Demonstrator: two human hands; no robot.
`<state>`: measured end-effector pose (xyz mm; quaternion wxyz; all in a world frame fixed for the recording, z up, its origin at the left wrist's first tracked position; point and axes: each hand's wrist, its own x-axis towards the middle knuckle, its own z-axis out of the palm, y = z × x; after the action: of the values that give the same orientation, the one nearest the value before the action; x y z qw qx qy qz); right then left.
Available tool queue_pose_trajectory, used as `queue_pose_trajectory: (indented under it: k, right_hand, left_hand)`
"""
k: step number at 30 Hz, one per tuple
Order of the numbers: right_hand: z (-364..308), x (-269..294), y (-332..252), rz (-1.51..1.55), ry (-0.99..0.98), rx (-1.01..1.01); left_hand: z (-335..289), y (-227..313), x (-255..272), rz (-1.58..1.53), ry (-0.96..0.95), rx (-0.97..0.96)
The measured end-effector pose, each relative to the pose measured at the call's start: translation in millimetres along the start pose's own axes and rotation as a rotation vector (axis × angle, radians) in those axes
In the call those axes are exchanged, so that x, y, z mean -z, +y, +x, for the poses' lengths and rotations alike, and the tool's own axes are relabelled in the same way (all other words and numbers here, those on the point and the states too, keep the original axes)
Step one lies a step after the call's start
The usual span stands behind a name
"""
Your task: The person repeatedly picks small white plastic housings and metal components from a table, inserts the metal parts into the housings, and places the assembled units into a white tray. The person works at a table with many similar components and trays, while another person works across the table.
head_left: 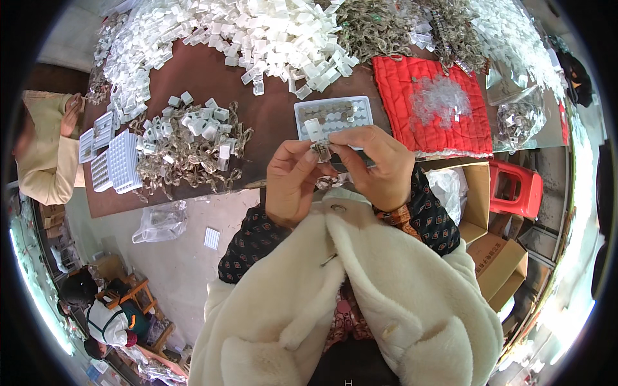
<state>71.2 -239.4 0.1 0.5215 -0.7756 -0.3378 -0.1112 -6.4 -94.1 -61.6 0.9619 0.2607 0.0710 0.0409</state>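
Observation:
My left hand (291,183) and my right hand (381,161) meet above the near edge of the brown table, thumbs and fingers pinched together. Between them is a small silvery metal piece (320,152), with a white plastic block (314,128) standing up from it. A thin metallic band (326,182) loops below the fingers; whether it joins the piece cannot be made out. Just beyond my hands lies a white plastic tray (370,116) with rows of small round greyish pieces.
White plastic blocks (277,38) are heaped along the far side. Metallic bands with blocks (193,145) pile up at left, beside stacked white trays (122,164). A red quilted cloth (399,96) bears clear plastic bits. Cartons (496,264) and a red stool (515,190) stand right. Another person (51,148) sits left.

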Motion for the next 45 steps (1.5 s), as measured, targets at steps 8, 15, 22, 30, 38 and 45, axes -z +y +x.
queue_pose_trajectory:
  k: [8,15,22,30,38,45]
  right_hand:
    - [0,-10,3,-0.108,0.079,0.212]
    - [-1,-7,0,-0.08,-0.021,0.135]
    - [-3,-5,1,-0.003,-0.002,0.055]
    - [-4,-10,5,0.046,0.008,0.147]
    - [0,1,4,-0.077,-0.182,0.201]
    - [-5,-8,0,-0.05,-0.036,0.257]
  left_hand:
    - [-2,1,2,-0.008,-0.021,-0.015]
    - [-4,1,0,0.005,0.016,0.026]
    - [-5,1,-1,-0.018,0.028,0.059]
    - [-5,1,3,-0.054,0.058,0.077]
    - [-7,-2,1,0.012,0.078,0.016]
    - [-5,2,4,-0.03,0.092,-0.006]
